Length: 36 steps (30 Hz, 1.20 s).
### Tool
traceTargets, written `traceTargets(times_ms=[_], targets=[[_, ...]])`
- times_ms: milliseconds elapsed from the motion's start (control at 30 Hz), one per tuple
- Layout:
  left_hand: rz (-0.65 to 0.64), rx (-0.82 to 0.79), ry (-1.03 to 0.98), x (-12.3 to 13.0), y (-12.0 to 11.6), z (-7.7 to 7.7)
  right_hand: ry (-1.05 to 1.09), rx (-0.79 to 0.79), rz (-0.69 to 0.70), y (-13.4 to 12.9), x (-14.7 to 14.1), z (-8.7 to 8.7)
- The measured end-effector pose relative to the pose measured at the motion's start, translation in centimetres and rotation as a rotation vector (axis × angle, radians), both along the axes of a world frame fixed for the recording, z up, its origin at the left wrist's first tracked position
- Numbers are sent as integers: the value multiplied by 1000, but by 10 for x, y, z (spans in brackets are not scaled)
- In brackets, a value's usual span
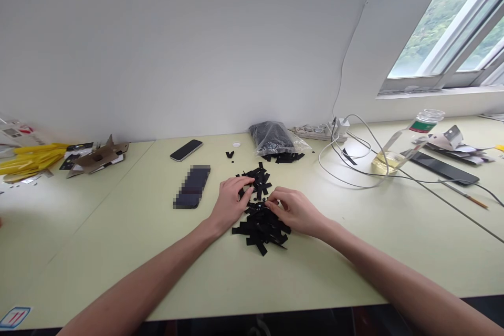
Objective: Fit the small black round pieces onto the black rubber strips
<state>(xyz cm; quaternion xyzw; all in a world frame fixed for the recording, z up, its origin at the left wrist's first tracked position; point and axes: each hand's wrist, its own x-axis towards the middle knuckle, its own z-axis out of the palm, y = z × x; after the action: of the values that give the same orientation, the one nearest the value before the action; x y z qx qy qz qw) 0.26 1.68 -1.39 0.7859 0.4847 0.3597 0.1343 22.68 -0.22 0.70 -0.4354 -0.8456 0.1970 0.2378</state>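
Observation:
A heap of short black strips [262,233] lies on the table between my forearms, and a smaller heap of black strips [260,174] lies just beyond it. Several tiny round black pieces show between the two heaps. My left hand [233,200] rests at the left edge of the far heap, thumb and fingers apart, fingertips near the strips. At the right of the near heap, my right hand [293,210] is closed in a pinch, thumb against fingers. Whatever is in that pinch is too small and dark to name.
A clear bag of black pieces [273,137] sits against the wall. Two phones, one blurred phone [192,186] and another phone [186,150], lie left. Cables [354,185], a cut bottle with yellow liquid [388,163], a brush [464,194] and a dark slab [441,167] occupy the right.

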Motion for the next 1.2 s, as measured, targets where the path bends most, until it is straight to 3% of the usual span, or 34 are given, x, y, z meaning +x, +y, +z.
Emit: traceTargets(times_ms=[233, 367, 467, 600, 800, 1200], targets=[[-147, 187, -123, 0, -6, 3, 127, 14, -70, 0, 0, -3], [-320, 224, -92, 1, -11, 3, 161, 12, -6, -2, -2, -6], [-367, 230, -53, 1, -13, 3, 174, -17, 42, -5, -6, -8], [-355, 228, -41, 1, -11, 1, 213, -44, 62, -7, -8, -9], [-312, 224, -14, 1, -10, 1, 256, -38, -44, -2, -5, -7], [-239, 170, 83, 2, -12, 5, 182, -66, -83, -2, -6, -6]])
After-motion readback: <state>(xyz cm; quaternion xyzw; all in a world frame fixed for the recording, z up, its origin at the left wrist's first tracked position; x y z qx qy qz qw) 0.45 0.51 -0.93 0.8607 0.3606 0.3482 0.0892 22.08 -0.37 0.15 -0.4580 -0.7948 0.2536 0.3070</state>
